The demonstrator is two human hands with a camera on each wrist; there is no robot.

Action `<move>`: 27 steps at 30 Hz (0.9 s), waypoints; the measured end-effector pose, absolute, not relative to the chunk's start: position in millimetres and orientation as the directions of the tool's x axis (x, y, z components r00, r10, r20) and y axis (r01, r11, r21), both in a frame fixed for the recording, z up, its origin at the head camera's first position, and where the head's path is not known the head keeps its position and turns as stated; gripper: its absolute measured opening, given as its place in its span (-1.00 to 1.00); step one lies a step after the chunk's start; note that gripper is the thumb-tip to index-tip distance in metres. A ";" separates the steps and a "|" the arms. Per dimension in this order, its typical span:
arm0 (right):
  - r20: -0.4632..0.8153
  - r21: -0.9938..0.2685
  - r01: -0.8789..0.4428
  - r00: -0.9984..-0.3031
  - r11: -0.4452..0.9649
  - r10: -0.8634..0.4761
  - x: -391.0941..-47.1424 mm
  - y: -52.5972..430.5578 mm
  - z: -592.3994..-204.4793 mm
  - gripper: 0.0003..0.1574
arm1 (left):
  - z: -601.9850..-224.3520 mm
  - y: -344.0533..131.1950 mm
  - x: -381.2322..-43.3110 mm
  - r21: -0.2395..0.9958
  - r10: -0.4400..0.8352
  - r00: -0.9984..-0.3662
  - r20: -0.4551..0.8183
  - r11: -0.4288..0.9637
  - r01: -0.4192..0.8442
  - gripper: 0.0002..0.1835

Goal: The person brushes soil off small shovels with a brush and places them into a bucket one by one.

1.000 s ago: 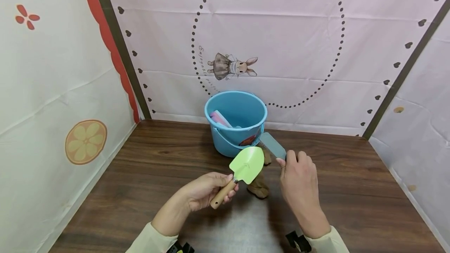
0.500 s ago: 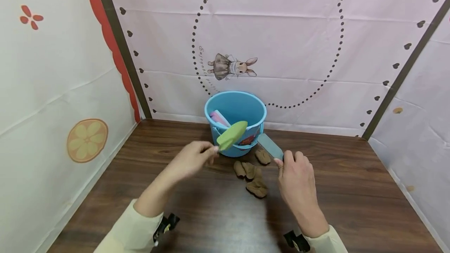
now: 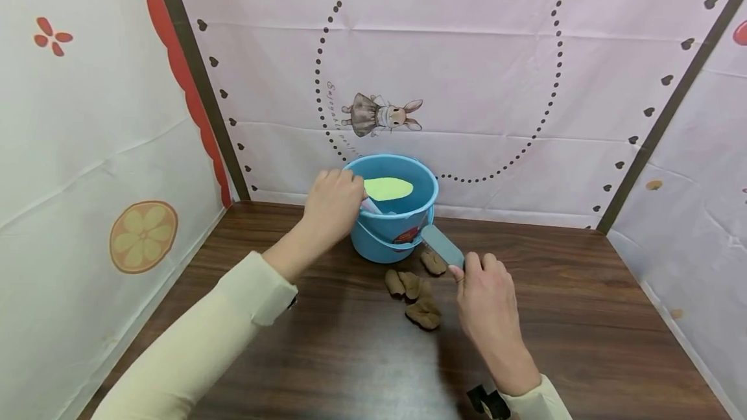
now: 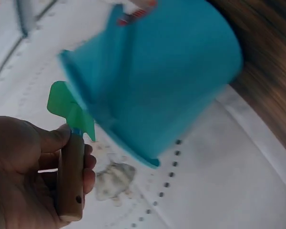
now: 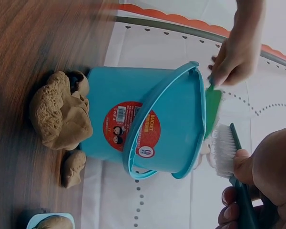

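A blue bucket [image 3: 373, 250] stands upright on the table near the back wall. My left hand [image 3: 334, 203] is at its left rim, gripping the wooden handle [image 4: 70, 179] of a hand trowel. The trowel's light green blade [image 3: 390, 188] reaches over the bucket's mouth. To the right of the bucket, my right hand [image 3: 489, 300] holds a brush [image 3: 442, 246] by its handle; white bristles [image 5: 224, 150] show in the right wrist view. Several brown clay-like lumps [image 3: 423, 314] lie on the table in front of the bucket, one partly behind the brush.
A pinkish-white object [image 3: 370, 207] pokes up inside the bucket, partly hidden by the left hand. In the right wrist view, a light blue-rimmed piece [image 5: 50, 217] holds a brown lump at the bottom edge. Printed cloth [image 3: 484, 96] walls the table's back and sides.
My left hand has carried the trowel from in front of the bucket up and away to its rim, the blade turning to point right. The right hand with the brush has barely shifted.
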State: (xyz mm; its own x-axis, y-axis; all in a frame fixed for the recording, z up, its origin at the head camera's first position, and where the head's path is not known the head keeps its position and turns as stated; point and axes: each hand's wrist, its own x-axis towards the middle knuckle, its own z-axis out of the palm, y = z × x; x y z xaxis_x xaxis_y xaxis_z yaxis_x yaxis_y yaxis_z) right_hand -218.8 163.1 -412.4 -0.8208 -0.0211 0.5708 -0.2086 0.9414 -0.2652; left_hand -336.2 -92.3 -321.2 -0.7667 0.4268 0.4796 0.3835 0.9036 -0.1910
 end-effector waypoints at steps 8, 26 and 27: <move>0.574 -0.239 -0.218 -0.818 0.946 -0.043 -219.6 160.9 -413.6 -0.55 | -325.5 -88.8 -377.9 -0.270 0.476 -0.785 0.397 0.878 0.396 -0.85; 0.536 -0.245 -0.201 -0.844 0.949 -0.040 -216.9 161.0 -413.1 -0.59 | -325.1 -67.6 -404.4 -0.108 0.400 -0.912 0.087 0.914 0.390 -0.88; 0.534 -0.243 -0.200 -0.844 0.949 -0.042 -216.9 160.9 -413.1 -0.59 | -324.5 -67.1 -404.2 -0.112 0.397 -0.914 0.082 0.915 0.387 -0.87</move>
State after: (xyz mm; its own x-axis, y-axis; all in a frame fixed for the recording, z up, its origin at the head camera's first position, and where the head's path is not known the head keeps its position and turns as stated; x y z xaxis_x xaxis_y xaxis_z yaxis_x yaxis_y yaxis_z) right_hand -216.9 160.9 -413.1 -0.8442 -0.0415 0.5344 -0.2005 0.9491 -0.2430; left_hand -404.2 -67.1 -324.5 -0.9143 0.3968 0.0816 0.3872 0.9151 -0.1124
